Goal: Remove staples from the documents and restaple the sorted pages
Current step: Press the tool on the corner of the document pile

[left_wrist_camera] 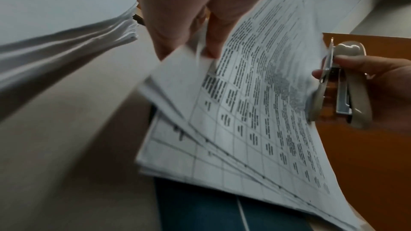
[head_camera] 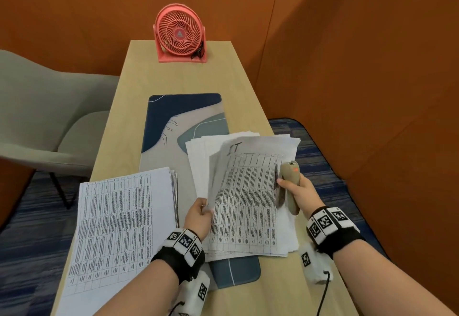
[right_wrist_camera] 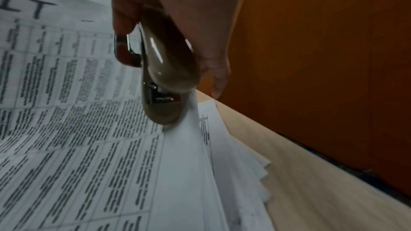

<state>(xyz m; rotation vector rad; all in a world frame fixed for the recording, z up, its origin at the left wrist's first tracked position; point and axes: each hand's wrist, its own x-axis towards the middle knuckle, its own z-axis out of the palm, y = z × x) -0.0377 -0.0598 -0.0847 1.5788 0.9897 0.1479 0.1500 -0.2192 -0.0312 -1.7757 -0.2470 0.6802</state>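
At a narrow desk (head_camera: 134, 107), a stack of printed pages (head_camera: 119, 228) lies flat on the left. The left hand (head_camera: 198, 216) pinches the lifted left edge of a printed sheet (head_camera: 246, 199), raised off a looser pile (head_camera: 285, 146) on the desk mat (head_camera: 183, 107). On the right, the right hand (head_camera: 298, 189) curls its grip around a beige stapler (head_camera: 288, 184), touching the sheet's right edge.

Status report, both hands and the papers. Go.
Left hand pinches the lifted sheets at their left edge. Right hand grips beige stapler at their right edge. Second stack lies left. Nothing blocking.
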